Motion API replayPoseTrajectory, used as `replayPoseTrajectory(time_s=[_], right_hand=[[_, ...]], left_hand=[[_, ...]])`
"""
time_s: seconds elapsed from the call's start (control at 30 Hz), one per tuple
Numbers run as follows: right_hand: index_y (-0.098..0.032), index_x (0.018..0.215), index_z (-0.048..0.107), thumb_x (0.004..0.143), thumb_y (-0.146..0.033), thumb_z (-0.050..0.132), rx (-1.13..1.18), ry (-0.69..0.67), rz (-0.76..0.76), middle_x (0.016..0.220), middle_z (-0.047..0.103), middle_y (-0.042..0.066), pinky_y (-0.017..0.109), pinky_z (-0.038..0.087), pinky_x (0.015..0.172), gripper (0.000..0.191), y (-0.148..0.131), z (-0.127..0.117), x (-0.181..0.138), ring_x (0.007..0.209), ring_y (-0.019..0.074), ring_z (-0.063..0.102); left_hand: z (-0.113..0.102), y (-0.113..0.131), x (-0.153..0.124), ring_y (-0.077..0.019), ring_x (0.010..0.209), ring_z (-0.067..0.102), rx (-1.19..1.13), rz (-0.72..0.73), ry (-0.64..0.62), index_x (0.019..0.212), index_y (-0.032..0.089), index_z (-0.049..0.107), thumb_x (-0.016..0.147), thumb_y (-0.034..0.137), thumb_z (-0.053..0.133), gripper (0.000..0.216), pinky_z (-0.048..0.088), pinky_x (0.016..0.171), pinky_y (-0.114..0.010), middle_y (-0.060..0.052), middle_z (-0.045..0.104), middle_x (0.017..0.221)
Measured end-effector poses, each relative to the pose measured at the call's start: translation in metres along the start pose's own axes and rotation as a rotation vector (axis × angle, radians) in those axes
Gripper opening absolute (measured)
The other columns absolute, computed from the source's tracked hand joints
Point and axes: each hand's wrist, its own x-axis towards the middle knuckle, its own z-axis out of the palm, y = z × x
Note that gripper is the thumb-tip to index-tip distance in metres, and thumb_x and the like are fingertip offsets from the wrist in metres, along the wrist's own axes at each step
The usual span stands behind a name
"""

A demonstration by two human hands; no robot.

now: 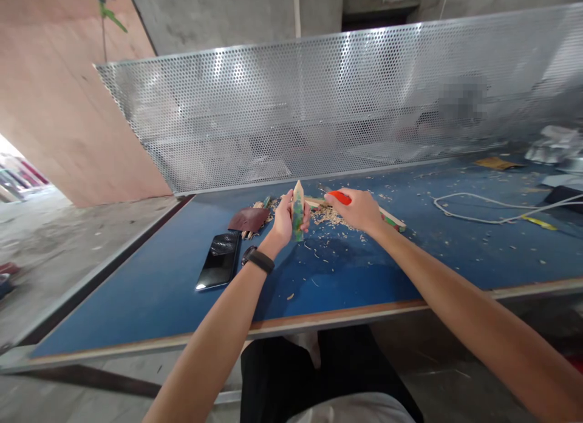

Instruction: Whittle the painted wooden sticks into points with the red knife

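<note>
The left hand point(285, 221) is closed round the wood point(298, 213), held over the counter point(155, 289) with its bare, pointed end up; the right hand point(361, 209) grips the red handle of a knife point(339, 197) just to the right, the two hands apart. A slip of the blade point(323, 188) could nick the left fingers, since they wrap the wood close below its point. Too deep a cut might snap that narrow tip, and a loose grip could let the wood twist. Shavings point(332, 216) may hide small pieces. The blade is small and faint, so I cannot tell which way its edge faces. The right fingers cover much of the handle, and the cable point(483, 218) runs out of view
</note>
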Motion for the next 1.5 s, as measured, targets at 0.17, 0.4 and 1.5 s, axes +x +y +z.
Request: replayPoseTrajectory(time_s=[0.17,0.4,1.5], right_hand=[[-0.027,0.097,0.080,0.094,-0.076,0.053,0.052,-0.026,-0.123,0.079,0.076,0.008,0.036,0.036,0.060,0.056,-0.005,0.002,-0.002,0.069,0.0240,0.064],[-0.026,0.095,0.080,0.094,-0.076,0.053,0.065,-0.051,-0.165,0.076,0.074,0.006,0.035,0.034,0.060,0.057,-0.005,0.003,-0.003,0.066,0.0223,0.061],[-0.027,0.088,0.076,0.095,-0.076,0.053,0.183,-0.175,-0.281,0.079,0.073,0.004,0.036,0.040,0.069,0.055,-0.010,0.000,-0.008,0.071,0.0215,0.061]], left_hand=[[0.000,-0.002,0.000,-0.0097,0.039,0.032,-0.043,0.020,-0.012,0.057,0.022,0.044,0.104,0.065,0.020,0.069,0.034,0.041,-0.026,0.001,0.035,0.047],[0.001,-0.007,0.003,-0.0100,0.035,0.034,0.037,-0.003,0.111,0.057,0.023,0.047,0.103,0.073,0.013,0.076,0.040,0.043,-0.027,0.001,0.036,0.042],[-0.005,-0.017,0.013,-0.0110,0.047,0.054,0.205,0.106,0.306,0.072,0.020,0.056,0.096,0.086,0.022,0.078,0.050,0.053,-0.027,-0.004,0.059,0.060]])
